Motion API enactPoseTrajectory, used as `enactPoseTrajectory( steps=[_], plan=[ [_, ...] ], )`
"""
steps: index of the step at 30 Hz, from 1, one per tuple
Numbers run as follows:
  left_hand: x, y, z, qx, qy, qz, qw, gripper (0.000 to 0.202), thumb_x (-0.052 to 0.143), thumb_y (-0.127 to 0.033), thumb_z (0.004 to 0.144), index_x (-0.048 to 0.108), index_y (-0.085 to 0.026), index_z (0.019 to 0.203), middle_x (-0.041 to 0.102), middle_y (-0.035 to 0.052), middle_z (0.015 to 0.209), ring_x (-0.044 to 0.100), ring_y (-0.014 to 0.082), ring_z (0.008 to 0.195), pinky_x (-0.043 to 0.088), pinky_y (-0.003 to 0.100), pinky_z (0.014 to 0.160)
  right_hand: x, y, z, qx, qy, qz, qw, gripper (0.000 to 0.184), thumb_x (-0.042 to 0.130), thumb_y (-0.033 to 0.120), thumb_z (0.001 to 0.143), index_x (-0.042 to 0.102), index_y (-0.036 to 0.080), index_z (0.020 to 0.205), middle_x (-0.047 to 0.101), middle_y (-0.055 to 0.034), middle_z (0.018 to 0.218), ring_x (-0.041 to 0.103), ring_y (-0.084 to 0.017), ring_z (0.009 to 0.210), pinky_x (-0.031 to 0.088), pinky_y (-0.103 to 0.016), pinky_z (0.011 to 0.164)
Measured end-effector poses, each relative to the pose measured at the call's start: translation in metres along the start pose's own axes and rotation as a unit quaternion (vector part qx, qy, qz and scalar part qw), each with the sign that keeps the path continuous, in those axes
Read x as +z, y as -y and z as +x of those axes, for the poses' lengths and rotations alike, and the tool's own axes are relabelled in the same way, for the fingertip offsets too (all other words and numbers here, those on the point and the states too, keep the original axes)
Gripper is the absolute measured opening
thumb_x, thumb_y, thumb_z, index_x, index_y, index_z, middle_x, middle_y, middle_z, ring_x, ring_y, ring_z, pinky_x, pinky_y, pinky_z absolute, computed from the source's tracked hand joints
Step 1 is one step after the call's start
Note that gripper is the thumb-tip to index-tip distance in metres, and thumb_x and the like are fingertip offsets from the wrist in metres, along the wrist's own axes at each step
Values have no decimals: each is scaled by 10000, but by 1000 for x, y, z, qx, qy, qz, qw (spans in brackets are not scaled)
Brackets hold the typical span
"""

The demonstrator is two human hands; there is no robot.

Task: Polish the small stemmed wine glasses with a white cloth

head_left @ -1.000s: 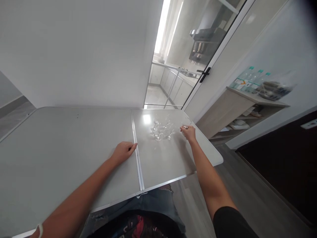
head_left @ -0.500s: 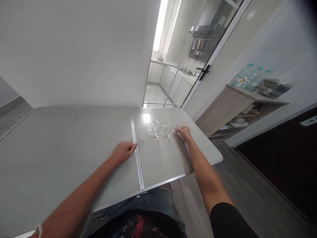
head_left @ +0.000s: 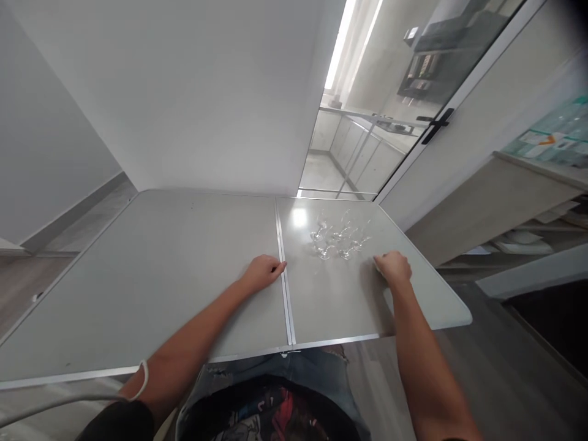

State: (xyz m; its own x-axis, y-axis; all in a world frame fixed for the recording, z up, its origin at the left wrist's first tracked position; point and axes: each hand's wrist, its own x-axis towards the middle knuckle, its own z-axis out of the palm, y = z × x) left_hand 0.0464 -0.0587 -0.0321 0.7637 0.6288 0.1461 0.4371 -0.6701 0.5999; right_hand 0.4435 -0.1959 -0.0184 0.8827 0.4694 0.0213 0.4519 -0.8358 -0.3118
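Several clear stemmed glasses point(head_left: 342, 236) stand in a close group on the right part of the pale folding table point(head_left: 215, 239). Their outlines are faint, and their round feet show best. My left hand point(head_left: 264, 272) rests in a loose fist on the tabletop, its thumb side at the metal seam. Apart from the glasses, just to their right and nearer to me, my right hand point(head_left: 394, 268) is closed with the fingers curled under. No object shows in either hand.
A metal strip point(head_left: 285, 288) runs across the table. Behind it are a white wall point(head_left: 184, 98) and a glazed door with a black handle point(head_left: 437, 125). At right, a wooden shelf unit point(head_left: 496, 208) bears plastic bottles point(head_left: 551, 138). A white cable point(head_left: 59, 401) hangs by my left forearm.
My right hand has let go of a glass in the group and drawn back toward me. My left hand stays at the seam. The view has swung left.
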Motion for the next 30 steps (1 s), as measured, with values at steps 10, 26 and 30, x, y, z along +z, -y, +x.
enactPoseTrajectory(
  steps=[10, 26, 30],
  plan=[
    [-6, 21, 5, -49, -24, 15, 998, 566, 344, -503, 952, 565, -198, 529, 275, -46, 527, 229, 132, 528, 125, 288, 618, 37, 119, -159, -463, -101, 210, 855, 320, 529, 338, 945, 658, 176, 702, 631, -42, 697, 555, -136, 652, 382, -256, 657],
    [-6, 39, 11, -72, -36, -94, 992, 552, 397, -578, 939, 240, -194, 575, 194, -25, 596, 186, 96, 566, 135, 298, 556, 102, 205, -152, -345, 296, 538, 710, 377, 654, 505, 837, 650, 177, 651, 564, 8, 595, 475, -118, 572, 374, -244, 577],
    [-7, 37, 11, -68, -41, -90, 993, 563, 415, -574, 935, 257, -190, 555, 198, -24, 587, 182, 96, 572, 130, 299, 556, 97, 206, -152, -345, 292, 535, 714, 420, 654, 565, 826, 660, 178, 663, 602, -11, 622, 503, -129, 601, 411, -246, 593]
  ],
)
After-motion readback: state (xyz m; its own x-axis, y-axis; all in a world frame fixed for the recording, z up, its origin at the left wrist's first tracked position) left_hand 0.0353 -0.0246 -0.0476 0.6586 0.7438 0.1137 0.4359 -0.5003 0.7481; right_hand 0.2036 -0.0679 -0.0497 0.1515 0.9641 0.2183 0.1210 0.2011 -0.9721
